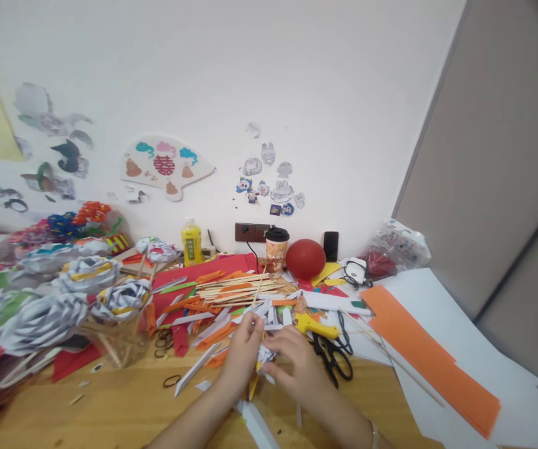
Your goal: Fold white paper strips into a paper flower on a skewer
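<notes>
Both my hands meet low in the middle of the head view, over a wooden table (123,405). My left hand (243,355) and my right hand (292,362) have their fingers closed together on a small folded piece of white and yellow paper (264,360) held between them. Loose paper strips (203,330) in white, orange and red lie just behind the hands. A bundle of thin wooden sticks (236,287) lies further back. Black scissors (334,355) and a yellow glue gun (313,325) rest right of my right hand.
Finished paper roses on sticks (86,293) stand in a clear jar (117,340) at the left. At the back are a yellow glue bottle (191,243), a paper cup (276,249) and a red balloon (305,259). Orange paper sheets (428,358) lie on white sheets at the right.
</notes>
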{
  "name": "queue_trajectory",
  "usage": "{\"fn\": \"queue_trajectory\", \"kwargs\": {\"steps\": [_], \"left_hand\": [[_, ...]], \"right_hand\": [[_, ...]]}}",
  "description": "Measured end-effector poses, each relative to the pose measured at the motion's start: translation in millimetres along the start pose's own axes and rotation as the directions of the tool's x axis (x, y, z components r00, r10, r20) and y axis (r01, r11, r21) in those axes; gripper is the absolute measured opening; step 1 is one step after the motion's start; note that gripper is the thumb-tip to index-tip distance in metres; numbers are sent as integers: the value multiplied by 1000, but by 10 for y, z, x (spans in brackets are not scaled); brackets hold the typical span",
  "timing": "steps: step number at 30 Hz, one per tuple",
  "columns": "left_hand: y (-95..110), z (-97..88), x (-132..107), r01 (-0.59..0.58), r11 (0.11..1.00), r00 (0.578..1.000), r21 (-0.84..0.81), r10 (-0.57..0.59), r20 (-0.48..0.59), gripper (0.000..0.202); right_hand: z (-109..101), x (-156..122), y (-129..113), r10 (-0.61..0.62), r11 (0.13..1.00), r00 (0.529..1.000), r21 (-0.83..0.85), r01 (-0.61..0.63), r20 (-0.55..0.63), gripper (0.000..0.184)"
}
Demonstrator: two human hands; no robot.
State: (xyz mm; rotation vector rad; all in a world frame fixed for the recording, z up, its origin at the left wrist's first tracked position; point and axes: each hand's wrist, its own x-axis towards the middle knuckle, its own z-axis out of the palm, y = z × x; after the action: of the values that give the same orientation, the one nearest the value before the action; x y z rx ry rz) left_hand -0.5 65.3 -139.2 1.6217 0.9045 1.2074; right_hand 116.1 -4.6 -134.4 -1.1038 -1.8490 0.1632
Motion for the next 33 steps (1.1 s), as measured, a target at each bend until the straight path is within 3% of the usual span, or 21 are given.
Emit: {"fn": "queue_trajectory", "kwargs": {"steps": [5,7,9,12,15,23,29,33], "left_hand": [[-10,-25,23,39,999,999,-11,-40,-26,20],[-36,-25,35,57,998,998,-22,-58,-27,20],[-58,-14,41,65,998,997,-21,-66,-30,21],[-65,7,39,68,998,997,-8,-68,-34,22],[-43,16,35,77,997,997,-11,-77,-24,23],[-43,23,35,85,996,996,-2,-85,-34,24],[-89,49,18,124,992,991,-9,-124,-49,30],[-57,17,38,165,973,983,-162,-174,-49,33]], "right_hand": [[-10,0,-37,9,998,997,-64,-5,72,69],[-7,3,-43,11,995,993,-103,1,118,76],[6,3,-35,32,989,991,-147,-12,129,68],[36,-1,-2,39,983,996,-180,-24,80,42],[59,-9,34,23,988,999,-154,-17,33,31],[78,-13,67,113,991,994,-67,-113,-1,32],[66,12,71,141,990,990,-12,-142,-11,19],[-21,33,141,208,968,974,161,-192,-89,26]]}}
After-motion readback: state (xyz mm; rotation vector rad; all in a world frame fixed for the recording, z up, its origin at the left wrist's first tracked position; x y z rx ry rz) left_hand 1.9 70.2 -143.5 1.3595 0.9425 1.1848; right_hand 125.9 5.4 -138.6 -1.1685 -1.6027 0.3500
